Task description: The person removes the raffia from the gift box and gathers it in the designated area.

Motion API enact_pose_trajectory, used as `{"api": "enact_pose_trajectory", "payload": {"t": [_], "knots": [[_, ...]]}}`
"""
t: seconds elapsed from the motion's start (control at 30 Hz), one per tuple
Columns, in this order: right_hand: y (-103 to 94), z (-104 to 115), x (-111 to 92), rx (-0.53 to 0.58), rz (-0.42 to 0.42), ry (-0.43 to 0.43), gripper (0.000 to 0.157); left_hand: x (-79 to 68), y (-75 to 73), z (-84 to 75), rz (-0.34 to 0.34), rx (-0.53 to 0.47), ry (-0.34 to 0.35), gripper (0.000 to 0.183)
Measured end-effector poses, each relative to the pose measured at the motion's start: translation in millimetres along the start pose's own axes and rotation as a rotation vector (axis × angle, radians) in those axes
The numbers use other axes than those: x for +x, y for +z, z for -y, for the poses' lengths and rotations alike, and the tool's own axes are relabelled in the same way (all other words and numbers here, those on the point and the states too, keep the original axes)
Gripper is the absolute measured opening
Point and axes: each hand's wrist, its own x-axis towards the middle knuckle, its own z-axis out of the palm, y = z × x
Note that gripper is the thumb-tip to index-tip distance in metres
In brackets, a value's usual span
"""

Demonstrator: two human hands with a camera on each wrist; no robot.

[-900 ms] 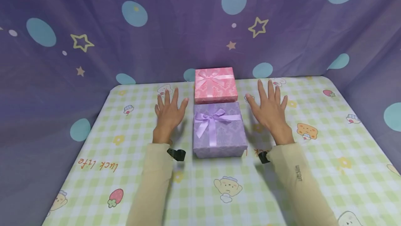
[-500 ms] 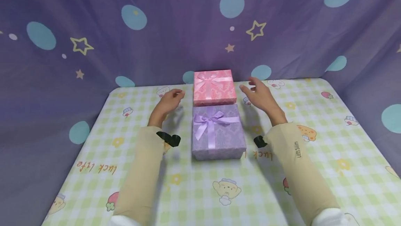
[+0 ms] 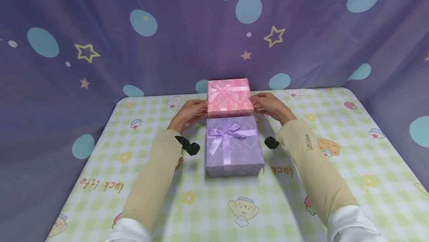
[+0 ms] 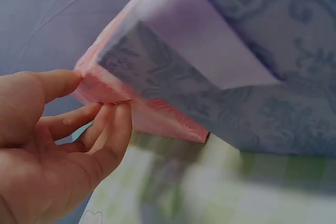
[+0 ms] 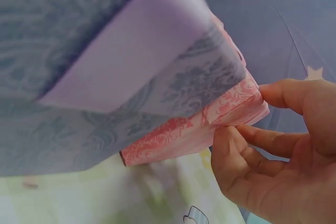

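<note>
A pink gift box with a ribbon bow stands at the back of the table. Directly in front of it is a larger purple gift box, also tied with a bow. My left hand pinches the left side of the pink lid; in the left wrist view the thumb presses its side and the fingertips sit at its lower rim. On the opposite side, my right hand grips the lid the same way, as the right wrist view shows. The purple box hides part of the pink one in both wrist views.
A green-and-white checked cloth with cartoon prints covers the table. A purple curtain with stars and balloons hangs behind and along both sides. Black wrist straps stick out inside both forearms, on either side of the purple box.
Both hands were spread flat beside the boxes, then lifted with bending fingers. Now they have moved inward and taken hold of the pink lid. Neither box has visibly shifted on the table.
</note>
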Motion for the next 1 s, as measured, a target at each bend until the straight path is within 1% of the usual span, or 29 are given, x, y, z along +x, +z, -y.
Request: {"api": "enact_pose_trajectory", "payload": {"t": [0.13, 0.23, 0.3, 0.47, 0.67, 0.83, 1.0], "knots": [[-2.9, -2.3, 3.2, 0.094, 0.005, 0.033, 0.037, 3.5, 5.3, -1.8, -0.003, -0.012, -0.036, 0.042], [-3.8, -2.9, 3.9, 0.128, 0.0, 0.048, 0.028, 5.0, 6.0, -3.2, -0.004, -0.017, -0.067, 0.041], [-3.6, -3.1, 3.9, 0.133, -0.008, 0.053, 0.025, 5.6, 6.0, -3.8, -0.002, -0.025, -0.081, 0.04], [-2.5, -1.9, 3.1, 0.144, -0.031, 0.041, 0.026, 5.9, 5.2, -4.5, 0.001, -0.034, -0.085, 0.04], [-2.0, 0.6, 1.8, 0.162, -0.021, 0.002, 0.026, 3.1, 3.0, -8.5, -0.003, -0.032, -0.057, 0.039], [-3.7, 6.3, 1.5, 0.157, -0.016, -0.017, 0.035, -0.1, 2.4, -15.7, -0.006, -0.028, -0.039, 0.039], [-5.6, 19.1, -3.3, 0.146, -0.026, -0.042, 0.046, -4.6, 1.6, -27.9, 0.004, -0.061, -0.01, 0.039]]}}
